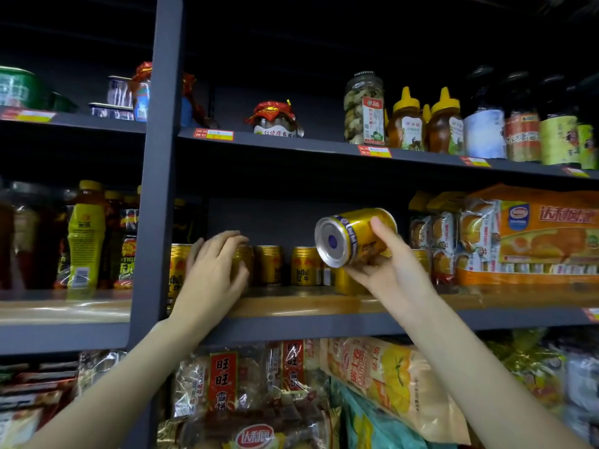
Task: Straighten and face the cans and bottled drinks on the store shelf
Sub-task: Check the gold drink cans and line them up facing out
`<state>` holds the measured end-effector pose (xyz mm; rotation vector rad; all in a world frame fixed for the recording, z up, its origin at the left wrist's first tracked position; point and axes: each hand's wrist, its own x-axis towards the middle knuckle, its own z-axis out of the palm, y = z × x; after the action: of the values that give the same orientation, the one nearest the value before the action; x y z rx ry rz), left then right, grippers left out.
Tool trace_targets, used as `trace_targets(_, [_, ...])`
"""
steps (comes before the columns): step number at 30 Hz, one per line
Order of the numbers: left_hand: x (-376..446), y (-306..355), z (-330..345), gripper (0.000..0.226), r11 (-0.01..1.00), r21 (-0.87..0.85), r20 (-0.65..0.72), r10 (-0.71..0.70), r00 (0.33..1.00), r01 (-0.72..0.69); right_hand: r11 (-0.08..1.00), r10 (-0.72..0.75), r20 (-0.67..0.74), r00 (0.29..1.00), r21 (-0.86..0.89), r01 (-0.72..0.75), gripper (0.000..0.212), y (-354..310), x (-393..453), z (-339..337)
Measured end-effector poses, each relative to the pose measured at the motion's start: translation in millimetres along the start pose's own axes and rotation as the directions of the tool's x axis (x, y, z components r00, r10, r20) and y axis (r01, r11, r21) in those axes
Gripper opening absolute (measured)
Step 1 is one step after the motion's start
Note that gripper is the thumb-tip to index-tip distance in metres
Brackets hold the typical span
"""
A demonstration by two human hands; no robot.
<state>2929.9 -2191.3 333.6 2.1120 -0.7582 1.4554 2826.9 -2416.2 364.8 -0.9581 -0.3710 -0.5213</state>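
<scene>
The right hand (pixel 385 270) is gripping a tilted gold can (pixel 351 236) above the wooden shelf (pixel 291 304), fingers curled round it, while the left hand (pixel 215 267) is wrapping curled fingers round a standing can (pixel 243 264) beside the row.

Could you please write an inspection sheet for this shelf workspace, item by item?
Surface: wooden shelf board in a dark metal frame.
Job's things: gold cans upright in a row; one gold can lifted, tilted on its side, silver end toward camera.
Clutter: snack packs right of the cans; yellow bottles in the left bay.
Grips: right hand holds the lifted can; left hand rests on a standing can, fingers curled over its top.
Cables: nothing seen.
Surroundings: jars and honey bottles above; bagged snacks below.
</scene>
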Motion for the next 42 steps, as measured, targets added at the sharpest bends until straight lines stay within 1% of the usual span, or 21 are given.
trace_targets(1, [3.4, -4.1, 0.8, 0.038, 0.999, 0.033, -0.003, -0.001, 1.0, 0.001, 1.0, 0.003, -0.012, 1.0, -0.013, -0.003, 0.058, 0.1, 6.1, 2.9])
trace_targets(2, [6.2, -5.0, 2.4, 0.042, 0.998, 0.07, 0.009, 0.002, 1.0, -0.003, 0.995, -0.026, -0.016, 1.0, -0.096, 0.025, 0.053, 0.3, 12.3, 5.5])
trace_targets(3, [8.5, -5.2, 4.9, 0.045, 0.994, 0.11, 0.022, 0.008, 1.0, -0.01, 0.965, -0.083, -0.001, 0.997, -0.251, 0.08, 0.047, 0.3, 18.5, 9.2])
trace_targets(4, [10.8, -5.9, 7.7, 0.047, 0.988, 0.151, 0.031, 0.012, 0.999, -0.016, 0.88, -0.15, 0.045, 0.988, -0.45, 0.154, 0.041, 0.3, 25.6, 14.1])
trace_targets(5, [12.4, -6.4, 10.1, 0.049, 0.982, 0.186, 0.036, 0.009, 0.999, -0.016, 0.732, -0.208, 0.123, 0.97, -0.639, 0.238, 0.038, 0.4, 33.3, 19.0])
trace_targets(6, [13.5, -6.9, 11.4, 0.051, 0.977, 0.214, 0.038, 0.004, 0.999, -0.012, 0.545, -0.231, 0.216, 0.949, -0.779, 0.31, 0.038, 1.3, 40.8, 24.3])
trace_targets(7, [14.3, -8.0, 11.9, 0.054, 0.972, 0.234, 0.04, 0.001, 0.999, -0.011, 0.358, -0.206, 0.298, 0.932, -0.863, 0.355, 0.04, 4.2, 48.9, 28.9])
trace_targets(9, [14.3, -10.3, 11.2, 0.059, 0.968, 0.251, 0.052, 0.005, 0.999, -0.018, 0.043, -0.092, 0.374, 0.923, -0.925, 0.379, 0.043, 14.9, 61.7, 34.3])
trace_targets(10, [14.3, -11.1, 10.8, 0.06, 0.966, 0.258, 0.057, 0.009, 0.998, -0.023, -0.088, -0.047, 0.371, 0.928, -0.927, 0.366, 0.044, 20.8, 66.1, 34.0])
trace_targets(11, [14.3, -11.5, 10.5, 0.061, 0.964, 0.265, 0.059, 0.01, 0.998, -0.025, -0.192, -0.018, 0.359, 0.933, -0.917, 0.35, 0.046, 26.4, 70.6, 31.6])
trace_targets(13, [14.4, -11.6, 10.8, 0.06, 0.963, 0.267, 0.053, 0.013, 0.999, -0.027, -0.326, 0.012, 0.343, 0.939, -0.886, 0.328, 0.05, 34.6, 75.1, 24.2])
trace_targets(17, [15.4, -12.9, 13.2, 0.059, 0.961, 0.275, 0.042, 0.027, 0.999, -0.037, -0.526, 0.055, 0.336, 0.94, -0.791, 0.313, 0.061, 36.7, 78.4, 14.9])
trace_targets(22, [13.4, -13.3, 14.7, 0.059, 0.949, 0.313, 0.038, 0.036, 0.999, -0.046, -0.569, 0.224, 0.295, 0.929, -0.734, 0.37, 0.077, 22.5, 88.5, 13.1])
trace_targets(24, [12.8, -12.4, 14.6, 0.06, 0.948, 0.315, 0.041, 0.034, 0.999, -0.046, -0.584, 0.205, 0.314, 0.927, -0.721, 0.374, 0.077, 24.9, 89.3, 13.3])
trace_targets(26, [13.4, -12.2, 14.3, 0.058, 0.944, 0.326, 0.033, 0.037, 0.999, -0.045, -0.626, 0.181, 0.303, 0.936, -0.699, 0.347, 0.079, 31.9, 91.5, 16.6])
trace_targets(31, [12.5, -13.1, 15.9, 0.051, 0.939, 0.341, 0.018, 0.044, 0.999, -0.047, -0.78, 0.154, 0.224, 0.962, -0.57, 0.257, 0.066, 53.2, 104.3, 32.7])
trace_targets(36, [11.6, -13.2, 15.9, 0.047, 0.944, 0.327, 0.013, 0.044, 0.999, -0.046, -0.864, 0.162, 0.124, 0.979, -0.461, 0.201, 0.064, 67.7, 119.4, 43.1])
trace_targets(38, [11.6, -13.9, 15.8, 0.047, 0.943, 0.329, 0.016, 0.042, 0.999, -0.045, -0.842, 0.184, 0.087, 0.979, -0.499, 0.203, 0.061, 69.0, 128.1, 47.5])
trace_targets(39, [10.8, -13.5, 16.4, 0.047, 0.945, 0.325, 0.014, 0.042, 0.999, -0.045, -0.799, 0.216, 0.086, 0.973, -0.557, 0.227, 0.062, 69.5, 131.7, 48.7])
trace_targets(40, [11.3, -13.8, 16.9, 0.046, 0.944, 0.326, 0.014, 0.044, 0.999, -0.046, -0.718, 0.26, 0.114, 0.959, -0.641, 0.271, 0.067, 70.8, 136.2, 51.1])
trace_targets(42, [12.5, -15.0, 18.0, 0.044, 0.942, 0.332, 0.011, 0.047, 0.999, -0.047, -0.502, 0.344, 0.224, 0.912, -0.777, 0.38, 0.079, 76.6, 144.4, 56.4])
